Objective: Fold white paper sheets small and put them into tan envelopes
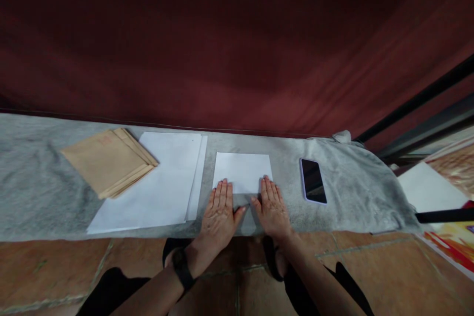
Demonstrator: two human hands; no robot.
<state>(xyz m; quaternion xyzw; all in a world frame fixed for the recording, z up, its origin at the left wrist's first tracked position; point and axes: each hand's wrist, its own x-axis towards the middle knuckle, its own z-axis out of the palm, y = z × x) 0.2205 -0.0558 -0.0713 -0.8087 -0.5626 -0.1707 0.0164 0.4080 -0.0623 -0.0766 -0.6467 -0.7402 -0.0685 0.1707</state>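
A small white sheet of paper (pixel 242 170), apparently folded, lies on the grey cloth (pixel 351 187) in front of me. My left hand (pixel 219 212) lies flat with its fingers stretched out, the fingertips on the sheet's near left edge. My right hand (pixel 272 207) lies flat the same way on the near right edge. Both thumbs point inward and almost meet. A dark band circles my left wrist.
Left of the sheet lies a stack of white paper (pixel 163 187), with several brown envelopes (pixel 107 160) partly on top of it. A black phone (pixel 313 180) lies to the right. Dark red fabric hangs behind. Below the cloth is a tiled floor (pixel 370 271).
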